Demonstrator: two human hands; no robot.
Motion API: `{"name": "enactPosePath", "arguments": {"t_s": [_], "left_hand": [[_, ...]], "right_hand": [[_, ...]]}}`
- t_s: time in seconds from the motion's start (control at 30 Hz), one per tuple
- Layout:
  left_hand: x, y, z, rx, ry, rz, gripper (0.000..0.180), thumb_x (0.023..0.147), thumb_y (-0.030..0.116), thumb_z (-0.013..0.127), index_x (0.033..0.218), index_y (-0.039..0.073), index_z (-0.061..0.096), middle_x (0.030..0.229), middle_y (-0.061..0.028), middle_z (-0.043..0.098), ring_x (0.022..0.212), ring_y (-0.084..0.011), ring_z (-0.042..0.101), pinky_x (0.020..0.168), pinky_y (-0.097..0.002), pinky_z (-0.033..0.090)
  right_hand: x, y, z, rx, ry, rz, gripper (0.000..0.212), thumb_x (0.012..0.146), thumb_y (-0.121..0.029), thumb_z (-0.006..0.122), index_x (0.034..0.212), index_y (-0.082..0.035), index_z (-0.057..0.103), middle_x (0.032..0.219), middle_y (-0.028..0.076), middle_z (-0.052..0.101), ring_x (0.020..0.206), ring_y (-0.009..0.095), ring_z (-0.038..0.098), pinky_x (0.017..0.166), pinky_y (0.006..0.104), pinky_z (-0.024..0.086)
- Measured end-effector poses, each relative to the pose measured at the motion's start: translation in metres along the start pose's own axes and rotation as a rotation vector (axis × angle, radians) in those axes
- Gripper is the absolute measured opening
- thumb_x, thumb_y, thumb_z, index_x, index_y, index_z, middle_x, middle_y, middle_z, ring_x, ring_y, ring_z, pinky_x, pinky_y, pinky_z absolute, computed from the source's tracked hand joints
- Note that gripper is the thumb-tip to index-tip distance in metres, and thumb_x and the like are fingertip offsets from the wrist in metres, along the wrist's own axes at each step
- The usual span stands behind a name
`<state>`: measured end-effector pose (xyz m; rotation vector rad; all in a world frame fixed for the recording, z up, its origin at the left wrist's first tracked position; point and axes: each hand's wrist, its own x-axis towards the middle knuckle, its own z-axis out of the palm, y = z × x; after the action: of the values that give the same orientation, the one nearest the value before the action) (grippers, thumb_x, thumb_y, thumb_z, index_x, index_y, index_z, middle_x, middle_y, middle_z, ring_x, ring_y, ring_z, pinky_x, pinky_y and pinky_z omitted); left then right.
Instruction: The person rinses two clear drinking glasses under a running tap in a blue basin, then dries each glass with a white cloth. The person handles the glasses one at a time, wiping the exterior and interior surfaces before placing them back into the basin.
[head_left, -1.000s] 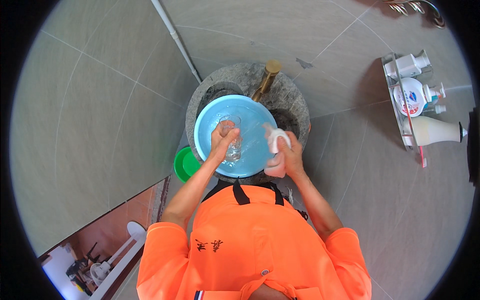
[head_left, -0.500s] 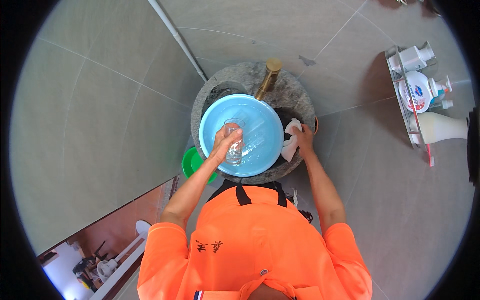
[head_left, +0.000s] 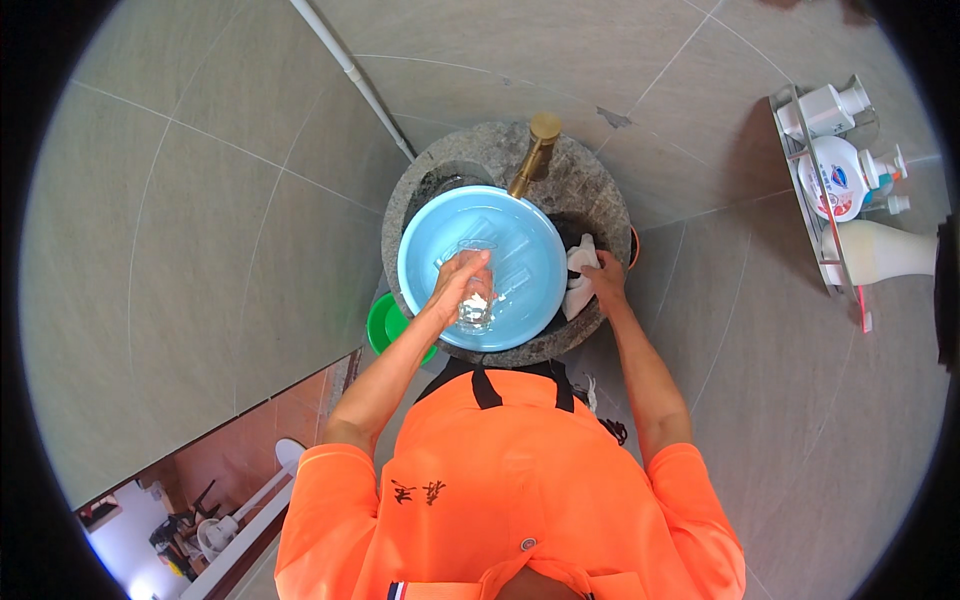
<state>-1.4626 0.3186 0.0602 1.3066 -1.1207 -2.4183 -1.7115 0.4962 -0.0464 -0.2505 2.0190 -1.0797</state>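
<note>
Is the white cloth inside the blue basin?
No, the white cloth is in the right hand, outside the blue basin and to its right.

Forearms (head_left: 390, 378) apart, left hand (head_left: 459, 283) curled, right hand (head_left: 606, 282) pinching

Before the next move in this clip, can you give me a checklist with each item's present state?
1. Clear drinking glass held: ok, the left hand is closed around it.
2. Right hand free: not ok, it is at the white cloth.
3. Firm grip on the cloth: cannot tell, the contact is partly hidden.
4. Water in the light blue basin: ok, reflections show on its surface.
5. Basin stable in the stone sink: cannot tell, its underside is hidden.
6. Glass clean inside: cannot tell, reflections and the hand obscure it.
</note>
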Motion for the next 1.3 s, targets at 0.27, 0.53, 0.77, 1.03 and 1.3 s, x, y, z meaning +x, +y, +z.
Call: {"name": "enactPosePath", "arguments": {"t_s": [0.27, 0.53, 0.77, 1.03, 1.3], "left_hand": [[0.008, -0.015, -0.012, -0.095, -0.033, -0.484, 0.096, 0.071, 0.068, 0.069, 0.128, -0.003, 0.039, 0.108, -0.0271, 0.054, 0.079, -0.0377, 0.066, 0.066, -0.0503, 0.057], [0.000, -0.033, 0.002, -0.418, -0.096, -0.623, 0.116, 0.071, 0.074, 0.066, 0.144, -0.004, 0.019, 0.120, -0.0308, 0.046, 0.093, -0.0459, 0.060, 0.077, -0.0650, 0.049], [-0.009, -0.038, 0.019, -0.493, -0.038, -0.546, 0.106, 0.075, 0.078, 0.055, 0.138, -0.003, 0.029, 0.092, -0.0200, 0.057, 0.075, -0.0364, 0.062, 0.068, -0.0554, 0.053], [-0.025, -0.017, 0.026, -0.296, -0.067, -0.367, 0.082, 0.081, 0.074, 0.052, 0.123, 0.005, 0.041, 0.085, -0.0167, 0.060, 0.071, -0.0341, 0.065, 0.067, -0.0483, 0.055], [-0.024, -0.043, 0.023, 0.014, -0.092, 0.285, 0.067, 0.084, 0.037, 0.072, 0.132, 0.004, 0.039, 0.085, -0.0101, 0.062, 0.076, -0.0190, 0.065, 0.067, -0.0323, 0.053]], "right_hand": [[-0.024, -0.022, 0.007, -0.085, 0.134, -0.092, 0.055, 0.081, -0.010, 0.066, 0.132, 0.000, 0.050, 0.128, 0.020, 0.056, 0.117, 0.035, 0.054, 0.096, 0.0445, 0.044], [-0.025, -0.018, 0.015, -0.554, 0.117, -0.266, 0.048, 0.082, -0.011, 0.065, 0.127, 0.000, 0.053, 0.124, 0.021, 0.057, 0.114, 0.035, 0.056, 0.094, 0.0442, 0.046], [-0.076, -0.041, 0.031, -0.110, -0.025, -0.295, 0.035, 0.088, -0.016, 0.059, 0.119, -0.002, 0.059, 0.091, 0.014, 0.067, 0.084, 0.027, 0.067, 0.072, 0.0379, 0.051], [-0.109, -0.053, 0.044, 0.165, -0.401, -0.050, 0.035, 0.090, -0.020, 0.060, 0.118, 0.001, 0.058, 0.098, 0.007, 0.065, 0.086, 0.016, 0.063, 0.070, 0.0286, 0.050], [-0.140, -0.080, 0.054, 0.105, -0.505, -0.413, 0.065, 0.079, -0.024, 0.074, 0.135, -0.004, 0.047, 0.124, 0.009, 0.057, 0.114, 0.021, 0.055, 0.091, 0.0337, 0.045]]}}
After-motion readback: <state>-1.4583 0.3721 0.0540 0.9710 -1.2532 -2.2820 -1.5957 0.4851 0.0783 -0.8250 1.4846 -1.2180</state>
